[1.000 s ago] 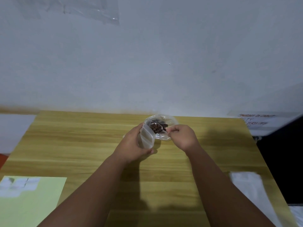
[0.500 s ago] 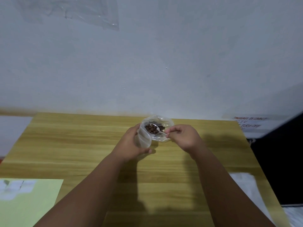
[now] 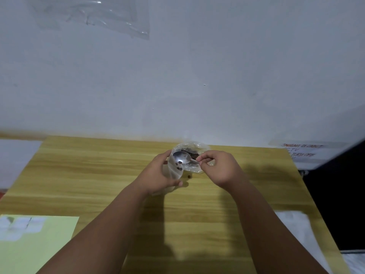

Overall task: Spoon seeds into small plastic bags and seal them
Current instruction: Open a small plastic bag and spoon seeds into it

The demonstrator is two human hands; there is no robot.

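Head view: left hand (image 3: pixel 158 175) grips small plastic bag (image 3: pixel 174 171) at table (image 3: pixel 98 175) centre, right hand (image 3: pixel 221 167) at 3 o'clock pinches spoon (image 3: pixel 182 157), a few seeds (image 3: pixel 179 167) inside bag.

So the surface (image 3: pixel 98 175) butts up against the wall (image 3: pixel 197 76) at the back. Toward its far edge, about the middle, the left hand (image 3: pixel 156 177) holds a small plastic bag (image 3: pixel 173 169), and a bigger bag of seeds (image 3: pixel 194 155) sits right behind and to the right of it. The right hand (image 3: pixel 221 167) is just right of both, with a spoon (image 3: pixel 182 157) reaching left over the small bag's mouth. One seed (image 3: pixel 189 176) lies on the surface just in front of the bags. Near left corner has a sheet of paper (image 3: pixel 39 244), near right edge some plastic bags (image 3: pixel 296 230). A plastic sheet (image 3: pixel 94 14) is stuck up high on the wall, left side, and a note (image 3: pixel 302 151) sits low on the right.
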